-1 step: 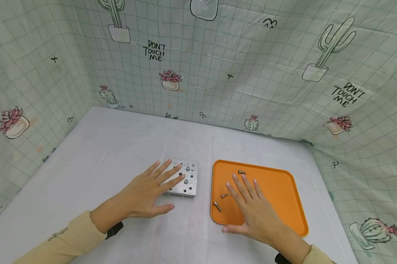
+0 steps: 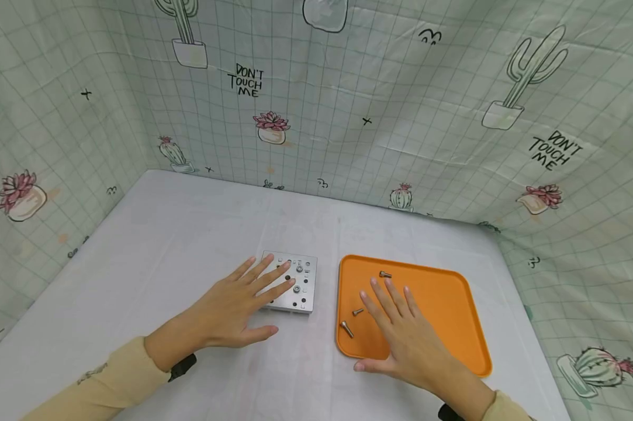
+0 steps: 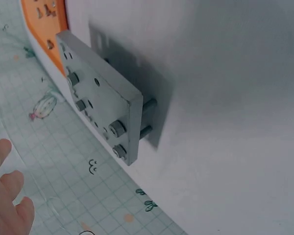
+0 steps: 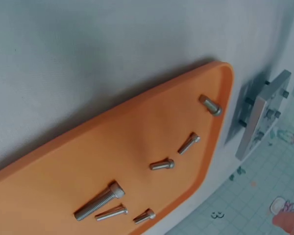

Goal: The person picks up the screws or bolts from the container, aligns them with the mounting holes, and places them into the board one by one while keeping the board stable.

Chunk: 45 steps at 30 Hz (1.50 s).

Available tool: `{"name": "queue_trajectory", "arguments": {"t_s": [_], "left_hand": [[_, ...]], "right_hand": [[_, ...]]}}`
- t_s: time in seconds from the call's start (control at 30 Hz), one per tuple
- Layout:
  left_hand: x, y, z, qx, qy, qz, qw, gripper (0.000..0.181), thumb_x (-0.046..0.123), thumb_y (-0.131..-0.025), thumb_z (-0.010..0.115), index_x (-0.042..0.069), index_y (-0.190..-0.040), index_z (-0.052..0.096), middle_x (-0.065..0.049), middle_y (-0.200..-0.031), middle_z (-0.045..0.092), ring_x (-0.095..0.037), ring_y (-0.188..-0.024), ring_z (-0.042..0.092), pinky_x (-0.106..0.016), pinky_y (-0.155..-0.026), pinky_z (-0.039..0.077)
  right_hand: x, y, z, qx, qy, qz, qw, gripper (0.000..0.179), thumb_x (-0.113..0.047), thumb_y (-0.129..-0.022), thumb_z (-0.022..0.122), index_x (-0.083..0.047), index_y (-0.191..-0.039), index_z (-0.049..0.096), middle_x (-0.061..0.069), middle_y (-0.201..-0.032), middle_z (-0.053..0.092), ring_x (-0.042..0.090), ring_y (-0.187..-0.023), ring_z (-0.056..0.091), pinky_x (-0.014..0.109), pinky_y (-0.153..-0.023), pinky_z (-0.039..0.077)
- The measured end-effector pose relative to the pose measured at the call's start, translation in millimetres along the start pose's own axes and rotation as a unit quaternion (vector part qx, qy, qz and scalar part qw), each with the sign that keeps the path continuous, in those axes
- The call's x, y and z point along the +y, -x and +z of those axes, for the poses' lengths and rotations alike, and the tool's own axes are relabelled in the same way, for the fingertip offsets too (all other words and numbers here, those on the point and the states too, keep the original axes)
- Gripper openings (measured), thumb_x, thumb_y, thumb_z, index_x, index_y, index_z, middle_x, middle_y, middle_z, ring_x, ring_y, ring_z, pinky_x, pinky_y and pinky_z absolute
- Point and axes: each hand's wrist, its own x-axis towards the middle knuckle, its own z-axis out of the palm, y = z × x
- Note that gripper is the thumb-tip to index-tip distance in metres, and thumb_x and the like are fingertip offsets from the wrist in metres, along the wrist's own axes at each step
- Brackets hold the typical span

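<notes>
My left hand (image 2: 237,310), fingers straight and spread, covers part of a silver metal plate (image 2: 287,302) in the head view. The left wrist view shows the fingers (image 3: 7,196) apart from that plate. Drilled holes and several socket-head screws mark its top; screw shafts (image 3: 146,131) stick out underneath. Spread likewise, my right hand (image 2: 413,339) is over the left part of an orange tray (image 2: 448,310), holding nothing. Several loose socket-head screws lie in the tray, including a large one (image 4: 99,200) and a short one (image 4: 210,105); the hand hides some in the head view.
Plate and tray stand side by side on a white-covered table (image 2: 190,228), a narrow gap between them. A cactus-print cloth (image 2: 337,152) rises behind the table and along both sides. The tray has a low raised rim (image 2: 476,316).
</notes>
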Motion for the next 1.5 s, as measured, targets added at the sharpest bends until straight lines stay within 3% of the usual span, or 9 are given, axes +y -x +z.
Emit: {"name": "queue_trajectory", "arguments": {"t_s": [0.23,0.67,1.07,1.23,1.3,1.5], "left_hand": [[-2.5,0.9,-1.8,-0.014,0.002,-0.013,0.9998,0.073,0.058,-0.088,0.045,0.023,-0.149,0.025,-0.002,-0.156,0.018,-0.028,-0.144,0.015,-0.047,-0.120,0.016],[-6.9,7.2,-4.4,-0.027,0.022,-0.032,0.9989,0.071,0.056,-0.090,0.046,0.022,-0.149,0.025,-0.003,-0.156,0.018,-0.028,-0.144,0.014,-0.047,-0.120,0.014],[-11.5,7.6,-3.7,-0.014,0.027,-0.039,0.9988,0.066,0.050,-0.093,0.044,0.019,-0.148,0.027,-0.004,-0.155,0.022,-0.029,-0.143,0.019,-0.045,-0.121,0.017],[-15.2,9.4,-4.6,-0.011,0.039,-0.055,0.9977,0.066,0.050,-0.093,0.045,0.019,-0.148,0.027,-0.004,-0.155,0.024,-0.028,-0.143,0.019,-0.044,-0.121,0.017],[-16.7,10.7,-4.8,-0.010,0.043,-0.060,0.9972,0.066,0.050,-0.093,0.045,0.018,-0.148,0.028,-0.003,-0.155,0.024,-0.028,-0.143,0.019,-0.045,-0.120,0.018],[-21.7,16.7,-4.8,-0.013,0.061,-0.088,0.9942,0.068,0.049,-0.091,0.051,0.016,-0.147,0.030,-0.004,-0.154,0.026,-0.029,-0.143,0.020,-0.046,-0.120,0.020]], "right_hand": [[-0.1,0.3,1.1,-0.005,-0.007,0.005,0.9999,0.107,-0.084,-0.072,0.040,-0.011,-0.149,0.022,0.014,-0.157,0.009,0.033,-0.145,0.003,0.051,-0.121,0.002],[1.1,0.5,1.4,0.009,-0.011,0.013,0.9998,0.105,-0.084,-0.073,0.036,-0.011,-0.149,0.022,0.015,-0.156,0.014,0.033,-0.144,0.005,0.056,-0.118,0.014],[3.0,-1.2,3.2,-0.006,-0.019,0.028,0.9994,0.104,-0.082,-0.075,0.036,-0.011,-0.149,0.020,0.015,-0.156,0.014,0.034,-0.144,0.006,0.058,-0.115,0.020],[5.8,-1.9,6.5,-0.008,-0.034,0.042,0.9985,0.107,-0.082,-0.074,0.040,-0.012,-0.150,0.014,0.015,-0.156,0.013,0.037,-0.143,0.011,0.049,-0.121,-0.002],[6.5,-1.9,7.0,-0.011,-0.031,0.047,0.9983,0.108,-0.082,-0.073,0.041,-0.013,-0.151,0.011,0.015,-0.156,0.013,0.037,-0.143,0.012,0.048,-0.121,-0.003],[5.5,-4.3,6.6,-0.028,-0.035,0.060,0.9972,0.109,-0.081,-0.072,0.045,-0.015,-0.151,0.012,0.015,-0.156,0.014,0.036,-0.143,0.013,0.055,-0.119,0.010]]}}
